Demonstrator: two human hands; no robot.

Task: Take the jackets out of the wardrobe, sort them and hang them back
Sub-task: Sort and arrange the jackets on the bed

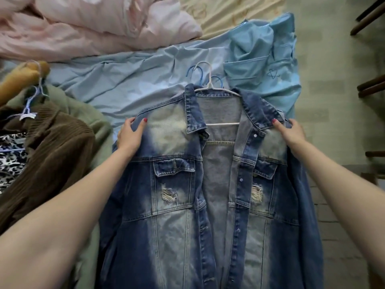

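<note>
The denim jacket [208,184] lies open-fronted on a white hanger [216,109] at the bed's [125,80] right edge; its hem runs out of view below. The left hand [130,134] pinches one shoulder and the right hand [289,132] pinches the other, fingers curled over the cloth. Blue hangers [194,73] peek out behind the collar, mostly hidden. At the left edge a brown jacket [52,153] overlaps a green one [87,117], both cut off.
</note>
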